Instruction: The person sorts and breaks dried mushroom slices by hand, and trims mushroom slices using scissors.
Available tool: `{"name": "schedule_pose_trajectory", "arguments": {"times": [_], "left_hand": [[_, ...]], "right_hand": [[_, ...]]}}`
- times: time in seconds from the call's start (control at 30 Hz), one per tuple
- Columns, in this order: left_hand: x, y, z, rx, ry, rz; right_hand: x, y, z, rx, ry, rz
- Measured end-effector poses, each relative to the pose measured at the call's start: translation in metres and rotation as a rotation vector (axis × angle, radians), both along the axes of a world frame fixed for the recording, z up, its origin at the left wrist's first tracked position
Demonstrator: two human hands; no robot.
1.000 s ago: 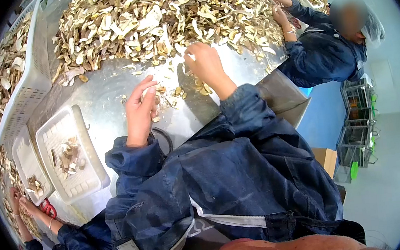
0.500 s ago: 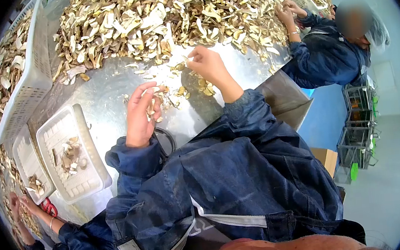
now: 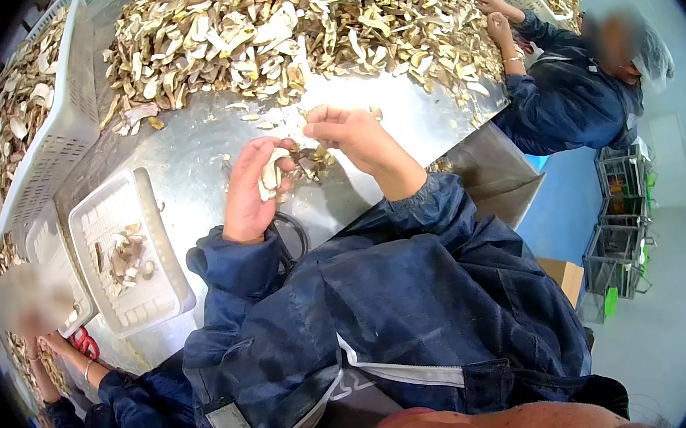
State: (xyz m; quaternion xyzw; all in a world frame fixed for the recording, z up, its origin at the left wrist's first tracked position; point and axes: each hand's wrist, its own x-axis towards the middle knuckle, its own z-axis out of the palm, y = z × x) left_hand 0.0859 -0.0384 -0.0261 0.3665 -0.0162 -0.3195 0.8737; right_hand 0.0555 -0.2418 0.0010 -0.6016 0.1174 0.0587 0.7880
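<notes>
A blue jacket (image 3: 393, 308) fills the bottom centre of the frame. Just above it, left of centre, a black ring (image 3: 302, 236) lies beside the left cuff. The left hand (image 3: 249, 198), at centre left, is curled round pale slices (image 3: 270, 178). The right hand (image 3: 369, 141), at centre, has its thumb and forefinger drawn close together near the left fingertips; I cannot tell whether they pinch anything. Loose bits (image 3: 318, 165) lie on the table (image 3: 196, 145) between and behind the hands. At left, a white tray (image 3: 167, 256) holds a few pieces, with a smaller tray (image 3: 48, 234) beside it. At lower left are another person's sleeves (image 3: 134, 399) and a red item (image 3: 83, 342). A heap (image 3: 292, 29) of slices spreads across the top, a full crate (image 3: 64, 150) stands at upper left, and a person (image 3: 569, 114) reaches toward the heap at upper right. Wire racks (image 3: 616, 258) stand at far right
</notes>
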Motion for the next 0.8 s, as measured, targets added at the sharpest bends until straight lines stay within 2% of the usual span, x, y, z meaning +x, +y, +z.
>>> {"name": "schedule_pose_trajectory", "arguments": {"times": [0.07,0.2,0.27,0.33,0.4,0.47,0.67,0.8], "left_hand": [[-0.002,0.000,-0.002,0.027,0.002,-0.009],[-0.004,-0.001,-0.004,0.071,-0.050,0.020],[-0.003,0.001,-0.005,0.127,-0.034,0.037],[-0.004,0.002,-0.006,0.154,-0.090,0.042],[-0.004,0.000,-0.005,0.162,-0.139,0.035],[-0.007,0.006,0.017,0.231,-0.171,0.028],[-0.005,0.005,0.002,0.235,-0.204,0.056],[-0.003,0.005,-0.003,0.183,-0.180,0.138]], "right_hand": [[0.000,0.012,0.001,0.074,0.013,0.013],[-0.004,0.029,-0.003,-0.010,0.013,0.031],[-0.007,0.038,0.012,-0.158,-0.059,0.014],[-0.006,0.038,0.006,-0.458,-0.134,0.024],[-0.004,0.039,0.010,-0.468,-0.161,0.021],[-0.002,0.036,0.014,-0.546,-0.093,0.067],[-0.009,0.044,0.014,-0.794,-0.213,0.093],[-0.010,0.037,-0.004,-0.740,-0.290,0.039]]}}
